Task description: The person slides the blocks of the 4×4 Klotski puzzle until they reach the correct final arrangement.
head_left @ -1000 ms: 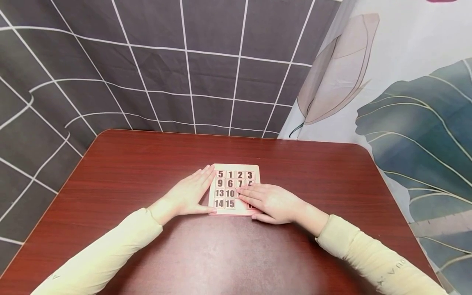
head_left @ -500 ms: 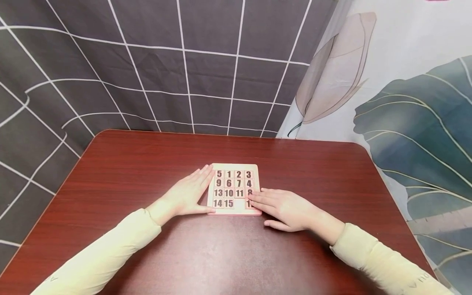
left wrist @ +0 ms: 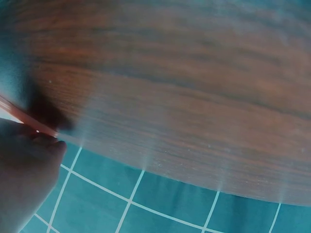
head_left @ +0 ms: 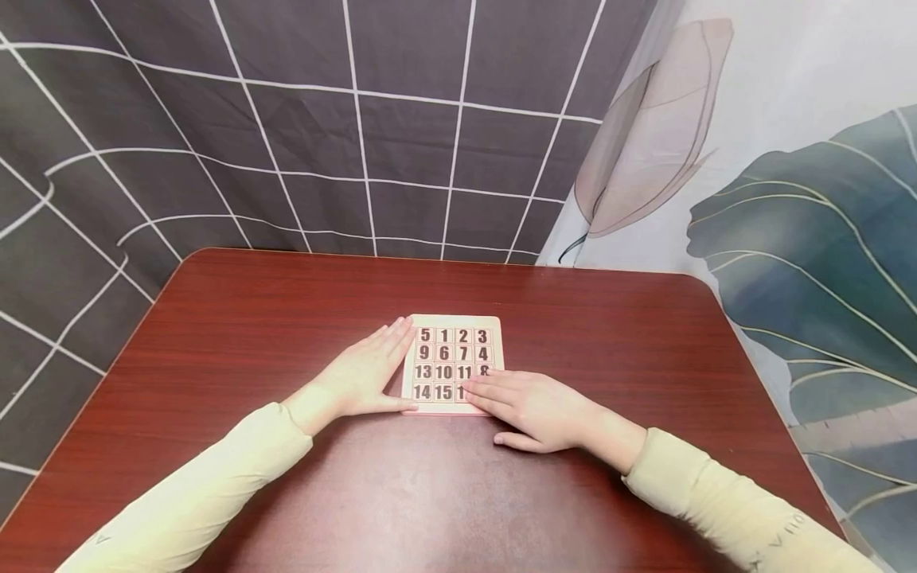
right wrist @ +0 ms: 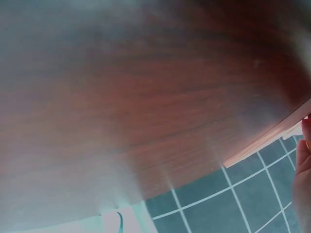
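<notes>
A sliding number puzzle [head_left: 454, 321], a cream square board with numbered tiles, lies flat on the table. My left hand [head_left: 361, 378] rests against its left side, fingers extended at the upper left corner and thumb at the lower left. From the right, my right hand [head_left: 540, 410] reaches over the lower right part, fingers straight, fingertips on a bottom-row tile [head_left: 461, 392] beside 15. That tile shows only a "1"; the bottom right corner is hidden. In the left wrist view, part of the left hand [left wrist: 24, 170] touches the board's edge [left wrist: 26, 119]. The right wrist view catches the board's side [right wrist: 267, 138].
The puzzle stands on a dark red wooden table [head_left: 301, 302] with rounded far corners. Behind it hangs a dark grey curtain [head_left: 408, 135] with a white grid. A pale curtain with large leaf prints [head_left: 824, 231] hangs at the right.
The right hand drew back right, then came left again over the bottom row. A tile there slid left into the gap next to 15. The left hand stayed in place.
</notes>
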Demonstrator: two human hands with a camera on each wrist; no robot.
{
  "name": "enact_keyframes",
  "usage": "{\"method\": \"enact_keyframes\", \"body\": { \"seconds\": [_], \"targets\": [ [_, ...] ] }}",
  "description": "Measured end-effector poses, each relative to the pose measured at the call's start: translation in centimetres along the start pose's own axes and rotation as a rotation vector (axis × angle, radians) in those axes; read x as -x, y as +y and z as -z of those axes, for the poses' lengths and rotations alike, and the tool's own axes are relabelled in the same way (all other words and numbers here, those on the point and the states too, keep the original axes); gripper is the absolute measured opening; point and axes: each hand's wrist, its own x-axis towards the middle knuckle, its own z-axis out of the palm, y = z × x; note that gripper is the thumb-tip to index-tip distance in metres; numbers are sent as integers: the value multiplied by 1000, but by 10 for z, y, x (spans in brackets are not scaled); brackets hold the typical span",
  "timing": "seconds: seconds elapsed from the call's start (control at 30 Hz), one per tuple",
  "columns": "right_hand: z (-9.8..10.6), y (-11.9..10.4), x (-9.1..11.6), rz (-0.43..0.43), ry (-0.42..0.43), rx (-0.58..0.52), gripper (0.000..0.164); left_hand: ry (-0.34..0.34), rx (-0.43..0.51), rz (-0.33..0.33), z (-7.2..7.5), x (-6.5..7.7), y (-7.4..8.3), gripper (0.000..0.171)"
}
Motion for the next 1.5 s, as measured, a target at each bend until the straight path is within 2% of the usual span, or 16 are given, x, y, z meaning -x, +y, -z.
{"method": "enact_keyframes", "body": {
  "seconds": [0.23,0.5,0.63,1.0,1.17,1.33,1.5],
  "targets": [
    [6,1,-2,-4,4,-12,67,3,1,-3,1,0,1,113],
    [7,17,8,-69,23,-29,66,7,7,-1,1,1,1,113],
    [5,20,10,-70,23,-21,63,5,3,-3,2,2,1,113],
    [0,2,18,0,37,-25,64,-1,-5,10,-1,3,0,115],
    [2,-2,18,-1,24,-16,64,-3,-4,16,0,5,0,114],
    [5,7,15,-18,31,-31,65,-2,5,12,1,4,0,114],
    [7,24,8,-82,15,-46,65,1,-8,13,0,2,1,114]
  ]
}}
